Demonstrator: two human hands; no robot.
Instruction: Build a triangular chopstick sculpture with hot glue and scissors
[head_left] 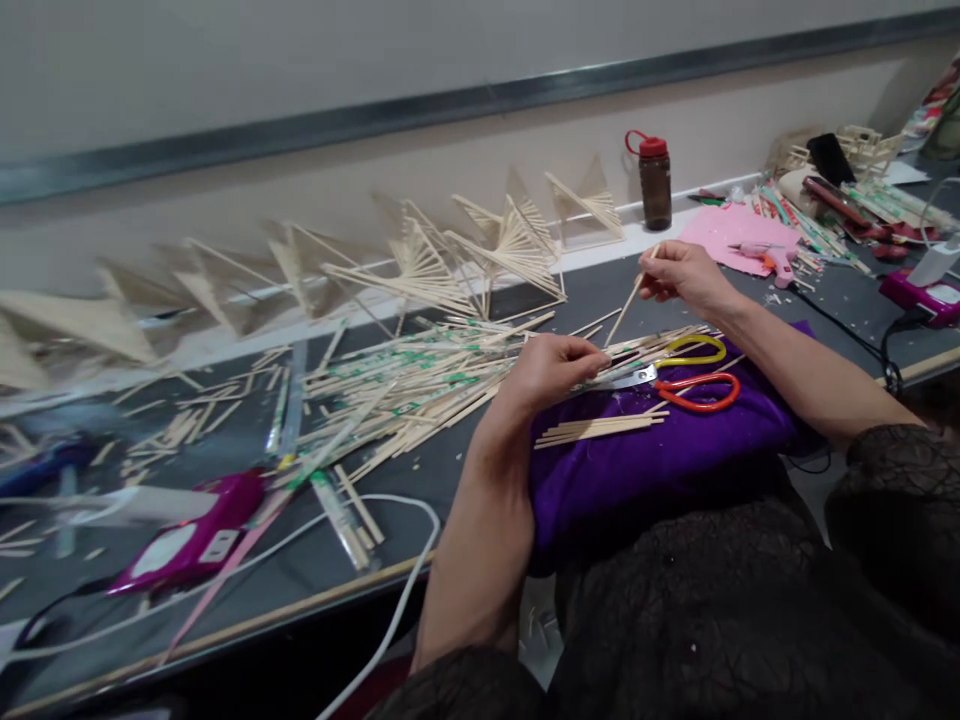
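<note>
My right hand is raised over the table, pinching a thin wooden stick by its upper end. The stick slants down to the left, toward my other hand. My left hand rests lower, thumb and fingers pressed together near the scissors' blades; what lies between them is hidden. The scissors, with one yellow and one red handle loop, lie on a purple cloth over my lap. A small row of wooden sticks lies on the cloth below the blades.
Loose and plastic-wrapped sticks cover the dark table. Fan-shaped stick models line the wall. A brown bottle with a red lid stands behind. A pink glue gun lies right; magenta power strips and a white cable lie left.
</note>
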